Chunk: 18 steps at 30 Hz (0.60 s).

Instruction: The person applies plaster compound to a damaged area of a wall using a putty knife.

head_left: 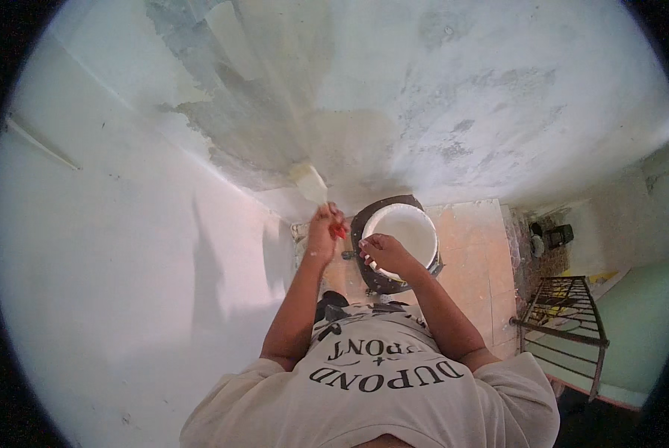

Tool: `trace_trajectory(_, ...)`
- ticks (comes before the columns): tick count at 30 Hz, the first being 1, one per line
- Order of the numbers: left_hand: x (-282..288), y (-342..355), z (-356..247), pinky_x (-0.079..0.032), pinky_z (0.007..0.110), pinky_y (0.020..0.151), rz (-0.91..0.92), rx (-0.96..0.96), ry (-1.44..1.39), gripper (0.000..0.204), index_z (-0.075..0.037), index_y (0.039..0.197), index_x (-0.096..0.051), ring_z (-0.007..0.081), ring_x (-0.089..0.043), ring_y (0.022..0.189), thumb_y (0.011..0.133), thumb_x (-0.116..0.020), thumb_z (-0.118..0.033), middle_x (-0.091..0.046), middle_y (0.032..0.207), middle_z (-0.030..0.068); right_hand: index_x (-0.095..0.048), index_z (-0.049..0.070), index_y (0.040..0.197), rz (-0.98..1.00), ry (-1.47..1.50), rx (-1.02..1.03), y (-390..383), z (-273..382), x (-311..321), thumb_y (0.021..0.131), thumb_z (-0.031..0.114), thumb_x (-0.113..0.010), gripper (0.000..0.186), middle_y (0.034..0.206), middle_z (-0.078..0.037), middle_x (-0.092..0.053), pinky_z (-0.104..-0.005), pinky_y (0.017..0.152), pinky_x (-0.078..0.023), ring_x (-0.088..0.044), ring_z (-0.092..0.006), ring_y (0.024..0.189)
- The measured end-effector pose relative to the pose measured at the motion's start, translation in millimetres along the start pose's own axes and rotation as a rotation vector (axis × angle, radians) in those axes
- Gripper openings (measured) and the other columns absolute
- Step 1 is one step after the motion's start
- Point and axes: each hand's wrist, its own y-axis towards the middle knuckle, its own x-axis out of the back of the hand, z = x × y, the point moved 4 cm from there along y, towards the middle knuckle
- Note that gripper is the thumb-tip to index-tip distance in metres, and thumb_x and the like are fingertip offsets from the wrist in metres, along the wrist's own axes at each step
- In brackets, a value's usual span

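Note:
My left hand (325, 230) is closed round the red handle of a wide paintbrush (310, 184). The brush's pale, flat head points up and away from me, at the stained lower part of the wall ahead. Whether its tip touches the wall I cannot tell. A white round bucket (426, 221) stands in front of me, just right of the brush, with whitish contents. At its near left rim my right hand (385, 254) is closed, fingers curled over the edge. Part of its grip is hidden.
Beneath the bucket is a dark support (362, 222), perhaps a stool. The wall ahead (424, 89) has grey damp patches and meets a white wall (110, 246) on my left. Tiled floor (472, 254) extends right, toward a dark metal rack (566, 310) and some clutter (551, 237).

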Motion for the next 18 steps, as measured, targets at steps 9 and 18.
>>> trace_trajectory(9,-19.7,-83.2,124.5,-0.047,0.028,0.062,-0.091,0.414,0.166,0.009,-0.007,0.085,-0.051,0.0166,-0.056,0.079,0.082,-0.045,-0.002,-0.055,0.095,0.0055,-0.058,0.000,0.095,0.092,0.188,0.147,-35.6,-84.5,9.9,0.091,0.017,-0.051,0.019,0.077,-0.004,-0.060,-0.0234,0.054,-0.045,-0.054,-0.0085,0.065)
trace_trajectory(18,-34.1,-110.7,144.8,-0.046,0.029,0.071,-0.091,0.864,0.532,0.027,-0.008,0.103,-0.053,0.0128,-0.057,0.089,0.095,-0.040,-0.031,-0.060,0.099,0.0025,-0.059,-0.003,0.076,-0.192,-0.021,0.086,-48.5,-154.6,38.4,0.087,0.016,-0.051,0.023,0.058,-0.001,-0.051,-0.0271,0.049,-0.038,-0.046,-0.0093,0.053)
